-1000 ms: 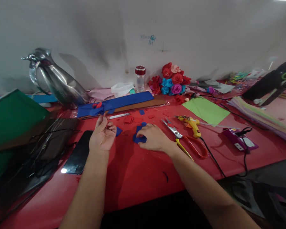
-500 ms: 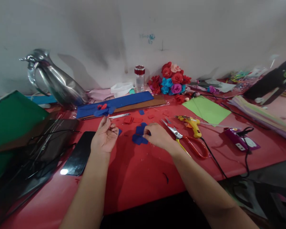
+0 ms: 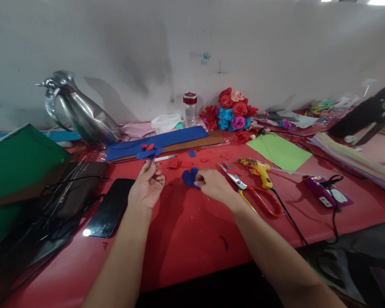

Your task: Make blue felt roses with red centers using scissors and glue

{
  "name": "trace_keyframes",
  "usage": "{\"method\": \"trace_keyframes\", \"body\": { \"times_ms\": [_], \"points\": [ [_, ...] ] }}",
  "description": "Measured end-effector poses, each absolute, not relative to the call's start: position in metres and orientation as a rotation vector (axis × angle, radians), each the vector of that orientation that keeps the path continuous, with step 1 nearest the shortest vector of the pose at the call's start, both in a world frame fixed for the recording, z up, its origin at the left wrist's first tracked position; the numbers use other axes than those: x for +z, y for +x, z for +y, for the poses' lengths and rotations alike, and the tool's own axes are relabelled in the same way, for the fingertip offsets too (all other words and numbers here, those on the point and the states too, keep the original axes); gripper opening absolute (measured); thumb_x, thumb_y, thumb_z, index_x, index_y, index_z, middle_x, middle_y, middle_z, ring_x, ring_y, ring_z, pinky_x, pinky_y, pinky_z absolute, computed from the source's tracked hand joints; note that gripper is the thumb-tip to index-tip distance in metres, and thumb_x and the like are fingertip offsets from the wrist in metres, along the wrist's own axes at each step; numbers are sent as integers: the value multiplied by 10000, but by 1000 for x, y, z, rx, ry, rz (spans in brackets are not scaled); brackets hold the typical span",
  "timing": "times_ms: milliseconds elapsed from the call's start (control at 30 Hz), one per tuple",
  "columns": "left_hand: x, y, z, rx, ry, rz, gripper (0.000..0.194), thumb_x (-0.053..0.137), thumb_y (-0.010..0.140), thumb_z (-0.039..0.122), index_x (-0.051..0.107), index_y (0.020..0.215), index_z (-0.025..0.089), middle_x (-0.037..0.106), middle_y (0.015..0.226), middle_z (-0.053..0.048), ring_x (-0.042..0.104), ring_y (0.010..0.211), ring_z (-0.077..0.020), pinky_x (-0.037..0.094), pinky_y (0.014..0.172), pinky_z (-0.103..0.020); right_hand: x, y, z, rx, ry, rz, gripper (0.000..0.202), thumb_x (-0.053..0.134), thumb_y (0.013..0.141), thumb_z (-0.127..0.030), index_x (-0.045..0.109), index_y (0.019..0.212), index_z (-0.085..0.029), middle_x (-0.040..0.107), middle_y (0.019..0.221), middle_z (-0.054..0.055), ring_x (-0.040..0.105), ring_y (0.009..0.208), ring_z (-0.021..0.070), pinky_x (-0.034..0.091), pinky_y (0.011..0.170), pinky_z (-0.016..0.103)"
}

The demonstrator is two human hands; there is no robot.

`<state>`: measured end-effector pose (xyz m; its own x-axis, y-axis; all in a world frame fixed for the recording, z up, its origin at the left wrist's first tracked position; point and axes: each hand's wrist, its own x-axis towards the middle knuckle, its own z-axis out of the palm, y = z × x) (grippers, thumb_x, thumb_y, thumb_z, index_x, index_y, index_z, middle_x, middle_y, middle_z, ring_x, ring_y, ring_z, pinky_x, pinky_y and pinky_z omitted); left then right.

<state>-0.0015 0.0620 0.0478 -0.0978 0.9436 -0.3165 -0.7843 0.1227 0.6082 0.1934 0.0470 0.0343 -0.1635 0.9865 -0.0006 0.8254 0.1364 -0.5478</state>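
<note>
One scissors (image 3: 250,192), one glue gun (image 3: 258,169), one phone (image 3: 111,207), one jug (image 3: 80,113), one jar (image 3: 189,109).

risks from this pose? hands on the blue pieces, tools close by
1. Right hand pinches blue cutouts right beside the scissors, blades pointing toward it: a sideways sweep could catch them.
2. Glue gun lies just past the scissors, its cord running off the table edge: a snag might drag it.

The right hand (image 3: 213,185) covers part of the blue petal piece (image 3: 189,177).
</note>
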Motion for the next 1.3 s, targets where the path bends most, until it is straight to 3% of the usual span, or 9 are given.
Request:
{"method": "trace_keyframes", "body": {
  "times_ms": [200, 300, 400, 467, 667, 967, 1300],
  "points": [
    [47, 4, 58, 1444, 259, 782, 182, 704, 714, 33, 656, 728, 207, 628, 678, 47, 501, 491, -32, 406, 466, -142, 35, 195, 52, 974, -1448, -1551, 61, 568, 783, -227, 527, 744, -206, 617, 685, -22, 637, 615, 135, 455, 558, 232],
    [47, 6, 57, 1431, 264, 785, 172, 698, 718, 31, 649, 731, 196, 621, 661, 40, 502, 483, -37, 413, 462, -145, 34, 195, 54, 779, -1476, -1504, 78, 596, 697, -167, 538, 727, -210, 617, 671, -28, 608, 635, 137, 460, 607, 250],
    [47, 8, 56, 1412, 259, 810, 167, 673, 737, 25, 644, 739, 190, 618, 638, 35, 514, 476, -42, 419, 456, -140, 34, 198, 55, 642, -1491, -1440, 193, 601, 661, -163, 591, 848, -212, 640, 717, -17, 599, 670, 146, 462, 652, 272],
    [47, 10, 55, 1400, 248, 842, 167, 646, 758, 17, 641, 746, 184, 623, 628, 31, 535, 480, -44, 434, 466, -136, 33, 199, 57, 736, -1429, -1387, 236, 622, 660, -215, 611, 895, -200, 644, 720, -8, 593, 660, 147, 461, 632, 270],
    [48, 16, 49, 1335, 320, 976, 151, 673, 730, 12, 648, 768, 156, 679, 667, -5, 625, 554, -77, 492, 527, -155, 39, 193, 53, 979, -1170, -1317, 128, 616, 712, -309, 608, 776, -198, 656, 741, 6, 600, 675, 141, 481, 646, 260],
    [45, 29, 41, 1304, 363, 1005, 159, 709, 680, 3, 699, 759, 141, 705, 666, -26, 643, 565, -86, 515, 609, -175, 49, 175, 34, 506, -1076, -1641, 115, 569, 830, -212, 666, 891, -226, 706, 897, 42, 646, 865, 179, 501, 803, 313],
    [36, 30, 40, 1268, 468, 942, 153, 764, 625, 70, 719, 756, 138, 676, 611, -32, 618, 538, -100, 487, 587, -198, 47, 177, 32, 141, -1067, -1897, 182, 555, 807, -117, 684, 844, -240, 692, 859, 39, 599, 853, 194, 451, 804, 350]
  ]
}}
